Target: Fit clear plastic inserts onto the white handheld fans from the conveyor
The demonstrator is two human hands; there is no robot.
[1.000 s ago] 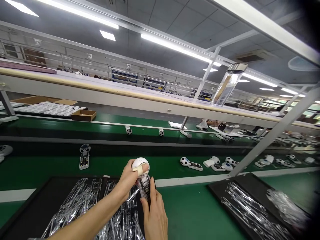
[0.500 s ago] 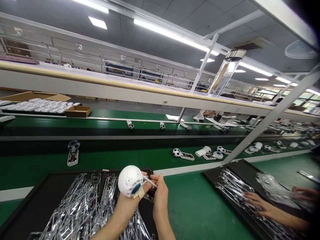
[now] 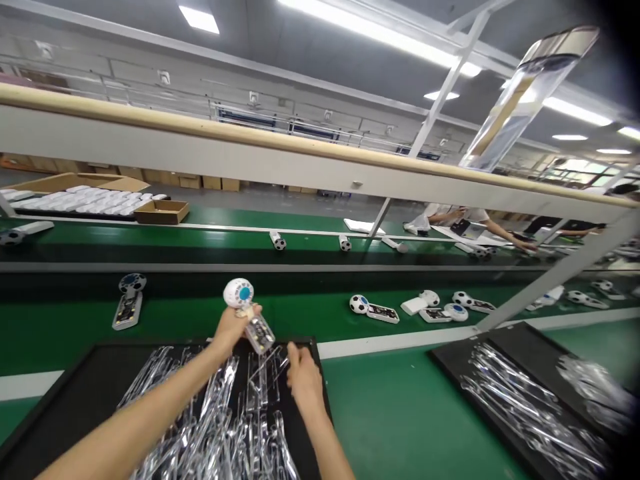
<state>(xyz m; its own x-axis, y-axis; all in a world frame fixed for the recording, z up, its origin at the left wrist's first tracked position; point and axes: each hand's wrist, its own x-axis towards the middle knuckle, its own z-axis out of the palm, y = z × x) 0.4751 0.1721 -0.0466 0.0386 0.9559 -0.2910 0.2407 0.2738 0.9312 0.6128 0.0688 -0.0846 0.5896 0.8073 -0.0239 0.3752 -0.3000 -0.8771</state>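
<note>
My left hand (image 3: 231,328) is closed round a small hand-held device (image 3: 246,313) with a white ball-shaped head, a blue spot and a clear handle. It holds the device out above the near edge of the green conveyor belt (image 3: 310,313). My right hand (image 3: 300,373) is lower, over a black tray (image 3: 75,387) filled with several clear plastic parts (image 3: 220,413). Its fingers curl down onto those parts; whether they grip one is not visible.
Several ball-headed devices (image 3: 373,308) lie on the belt to the right, and one more device (image 3: 127,300) lies to the left. A second black tray (image 3: 525,393) of clear parts sits at right. A cardboard box (image 3: 161,211) stands beyond. A person's arms (image 3: 495,230) work across the line.
My left hand has carried the device forward, away from my right hand, which has dropped onto the tray. The other person's hands at the right tray are gone from view.
</note>
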